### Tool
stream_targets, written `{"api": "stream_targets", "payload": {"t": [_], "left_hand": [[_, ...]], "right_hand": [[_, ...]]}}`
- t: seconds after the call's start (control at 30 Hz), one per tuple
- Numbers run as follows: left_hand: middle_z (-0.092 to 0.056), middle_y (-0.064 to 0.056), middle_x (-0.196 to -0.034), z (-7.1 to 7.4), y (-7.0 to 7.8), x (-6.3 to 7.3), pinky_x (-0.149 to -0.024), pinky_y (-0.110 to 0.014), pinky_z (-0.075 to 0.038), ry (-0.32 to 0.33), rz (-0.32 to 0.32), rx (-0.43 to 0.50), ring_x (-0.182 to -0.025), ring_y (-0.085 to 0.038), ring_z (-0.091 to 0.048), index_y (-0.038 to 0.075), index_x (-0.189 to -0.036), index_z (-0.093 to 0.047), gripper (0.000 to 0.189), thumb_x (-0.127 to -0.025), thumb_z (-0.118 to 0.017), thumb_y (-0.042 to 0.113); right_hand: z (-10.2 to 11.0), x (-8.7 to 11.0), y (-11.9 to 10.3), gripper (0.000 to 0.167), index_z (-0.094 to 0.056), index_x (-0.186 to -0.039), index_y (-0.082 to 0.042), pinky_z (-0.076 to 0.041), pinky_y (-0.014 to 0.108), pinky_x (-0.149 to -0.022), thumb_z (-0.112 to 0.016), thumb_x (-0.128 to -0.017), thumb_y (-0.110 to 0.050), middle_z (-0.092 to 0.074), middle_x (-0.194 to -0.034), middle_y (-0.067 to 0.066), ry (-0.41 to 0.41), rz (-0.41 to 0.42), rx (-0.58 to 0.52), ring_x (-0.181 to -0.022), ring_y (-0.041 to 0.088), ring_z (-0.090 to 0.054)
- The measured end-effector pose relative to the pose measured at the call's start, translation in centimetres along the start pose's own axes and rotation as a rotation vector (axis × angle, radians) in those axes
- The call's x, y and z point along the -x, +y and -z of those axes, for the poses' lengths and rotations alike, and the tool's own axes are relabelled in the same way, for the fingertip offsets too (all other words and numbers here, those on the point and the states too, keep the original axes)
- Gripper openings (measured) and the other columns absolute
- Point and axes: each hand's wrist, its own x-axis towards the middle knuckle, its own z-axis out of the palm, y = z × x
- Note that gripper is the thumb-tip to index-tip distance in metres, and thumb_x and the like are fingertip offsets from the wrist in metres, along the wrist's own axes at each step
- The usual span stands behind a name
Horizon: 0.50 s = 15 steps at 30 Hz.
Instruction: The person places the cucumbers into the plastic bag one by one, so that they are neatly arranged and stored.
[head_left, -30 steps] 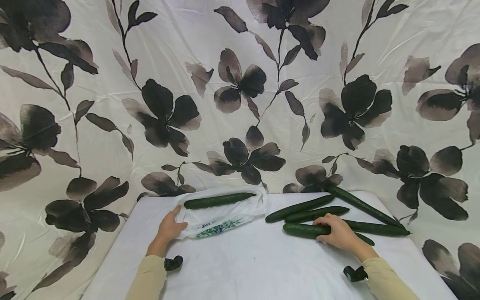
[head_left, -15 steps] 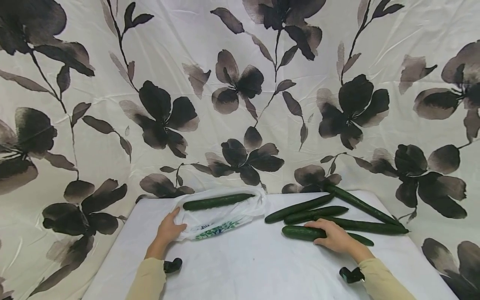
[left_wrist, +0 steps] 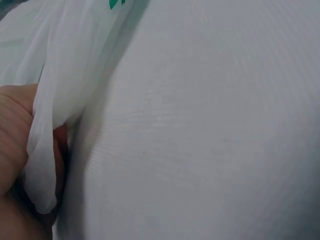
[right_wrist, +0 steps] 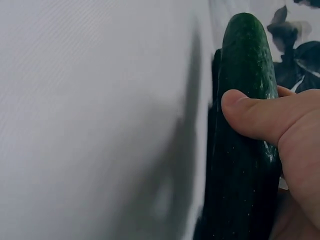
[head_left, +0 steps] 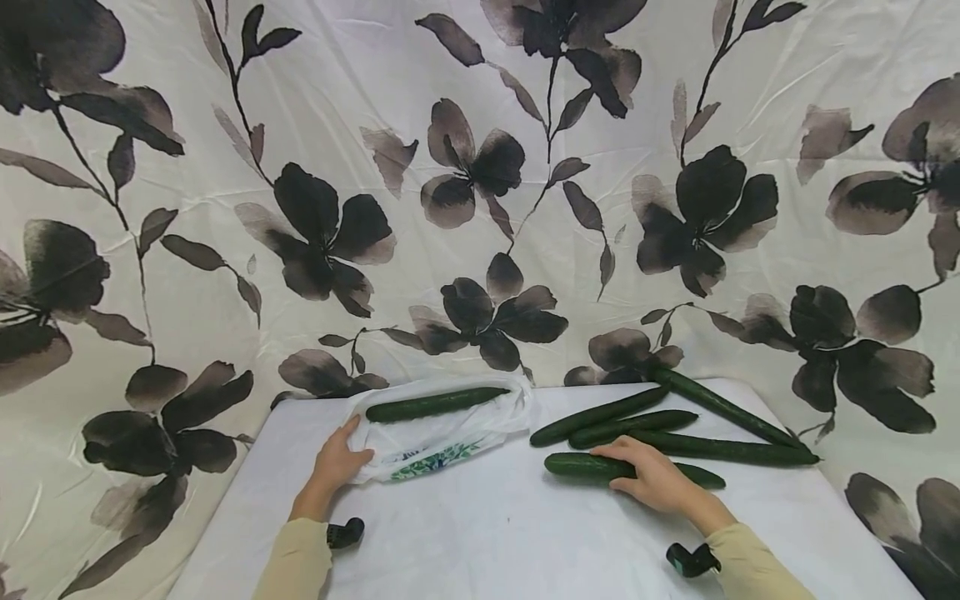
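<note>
My right hand grips a dark green cucumber at the front of the group on the right. In the right wrist view the thumb presses along the near side of that cucumber, and the other fingers are mostly hidden behind it. My left hand pinches the left edge of a white plastic bag with a green leaf print. The left wrist view has a fold of the bag between thumb and fingers. One cucumber lies in the bag, near its back side.
Several more cucumbers lie on the white-covered table at the right, among them a long one just behind my right hand and a slanting one at the back right. A floral cloth hangs behind the table.
My right hand and the cucumber it grips have shifted left and slightly forward, apart from the cucumbers behind. My left hand and the bag stay in place.
</note>
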Motion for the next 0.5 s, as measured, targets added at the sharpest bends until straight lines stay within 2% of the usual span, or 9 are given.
{"api": "stream_targets", "payload": {"t": [0.23,0.37,0.5], "left_hand": [[-0.026,-0.037,-0.147,0.6,0.0,-0.3,-0.108,-0.063,-0.020,0.004,-0.054,0.020,-0.135,-0.055,-0.021,-0.006,-0.150,-0.025,0.081,-0.083,-0.069,0.007],[-0.024,-0.037,-0.148,0.9,0.5,-0.5,-0.109,-0.063,-0.018,0.003,-0.042,0.052,-0.136,-0.055,-0.019,-0.005,-0.150,-0.024,0.082,-0.083,-0.069,0.006],[-0.023,-0.037,-0.149,1.1,1.1,-0.4,-0.109,-0.063,-0.019,0.001,-0.028,0.083,-0.136,-0.054,-0.019,-0.004,-0.151,-0.024,0.082,-0.083,-0.068,0.007]], "right_hand": [[0.6,-1.9,-2.6,0.056,-0.060,-0.134,-0.022,-0.050,0.034,-0.073,-0.078,-0.082,-0.013,-0.058,-0.112,-0.007,-0.001,0.092,0.095,-0.093,0.010,-0.056],[0.7,-3.1,-4.1,0.056,-0.062,-0.132,-0.023,-0.050,0.033,-0.073,-0.080,-0.080,-0.012,-0.061,-0.113,-0.004,0.002,0.136,0.120,-0.091,0.011,-0.057],[0.7,-4.4,-5.6,0.053,-0.065,-0.128,-0.023,-0.051,0.038,-0.079,-0.080,-0.079,-0.012,-0.063,-0.115,-0.002,-0.001,0.152,0.135,-0.098,0.016,-0.060]]}}
